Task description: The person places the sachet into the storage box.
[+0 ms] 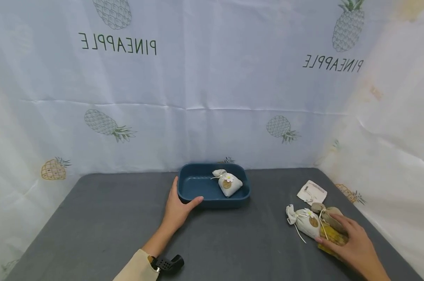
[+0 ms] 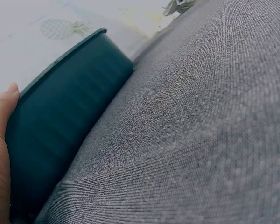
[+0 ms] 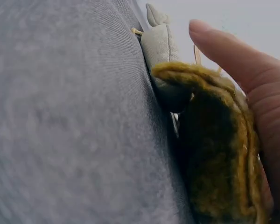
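Note:
A dark blue rectangular tub stands at the table's back middle, with one white drawstring sachet inside. My left hand holds its near left corner, fingers along the left wall and thumb at the front. That thumb tip reaches the tub's rim in the left wrist view. On the right, my right hand spreads over a yellow sachet and a tan sachet. Beside them lies another white sachet, near the thumb tip. The right wrist view shows the thumb extended along the fuzzy yellow sachet.
Behind the sachets lies a small white printed packet. A dark grey cloth covers the table. White pineapple-print curtains hang behind and along the sides. My left wrist wears a black camera strap.

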The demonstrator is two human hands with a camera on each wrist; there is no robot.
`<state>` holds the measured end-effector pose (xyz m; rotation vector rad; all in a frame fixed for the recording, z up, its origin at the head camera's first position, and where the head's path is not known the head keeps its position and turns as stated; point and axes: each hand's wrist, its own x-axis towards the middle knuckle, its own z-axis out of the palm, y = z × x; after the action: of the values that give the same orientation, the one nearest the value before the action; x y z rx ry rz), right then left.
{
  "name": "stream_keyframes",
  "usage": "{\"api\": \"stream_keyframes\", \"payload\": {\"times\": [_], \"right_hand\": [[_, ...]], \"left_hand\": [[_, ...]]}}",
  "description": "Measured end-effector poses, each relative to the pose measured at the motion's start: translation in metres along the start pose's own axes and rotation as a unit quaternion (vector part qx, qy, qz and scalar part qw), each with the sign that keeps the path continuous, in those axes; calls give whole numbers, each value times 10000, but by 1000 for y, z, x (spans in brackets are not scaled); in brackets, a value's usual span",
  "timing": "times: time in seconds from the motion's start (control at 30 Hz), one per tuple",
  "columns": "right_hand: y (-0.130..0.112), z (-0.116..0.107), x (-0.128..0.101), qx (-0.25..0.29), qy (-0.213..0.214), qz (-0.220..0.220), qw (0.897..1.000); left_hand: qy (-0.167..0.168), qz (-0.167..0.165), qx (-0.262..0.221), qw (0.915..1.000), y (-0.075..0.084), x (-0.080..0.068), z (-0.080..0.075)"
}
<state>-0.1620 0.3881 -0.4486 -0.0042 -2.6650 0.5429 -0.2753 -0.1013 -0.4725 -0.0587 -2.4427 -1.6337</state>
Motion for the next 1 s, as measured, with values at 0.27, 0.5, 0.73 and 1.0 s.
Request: {"api": "stream_keyframes", "payload": {"times": [0.27, 0.5, 0.73, 1.0], "right_hand": [[3, 1, -2, -242, 106, -456, 9986], [6, -7, -3, -504, -174, -785, 9955], [12, -1, -7, -458, -130, -1130, 9925], [13, 14, -4, -33, -271, -930, 9953]], "left_hand": [[-14, -66, 45, 10000, 1, 0, -2], [-16, -33, 44, 10000, -1, 1, 0], [1, -48, 33, 10000, -1, 1, 1], [-3, -45, 23, 10000, 0, 1, 0]]}}
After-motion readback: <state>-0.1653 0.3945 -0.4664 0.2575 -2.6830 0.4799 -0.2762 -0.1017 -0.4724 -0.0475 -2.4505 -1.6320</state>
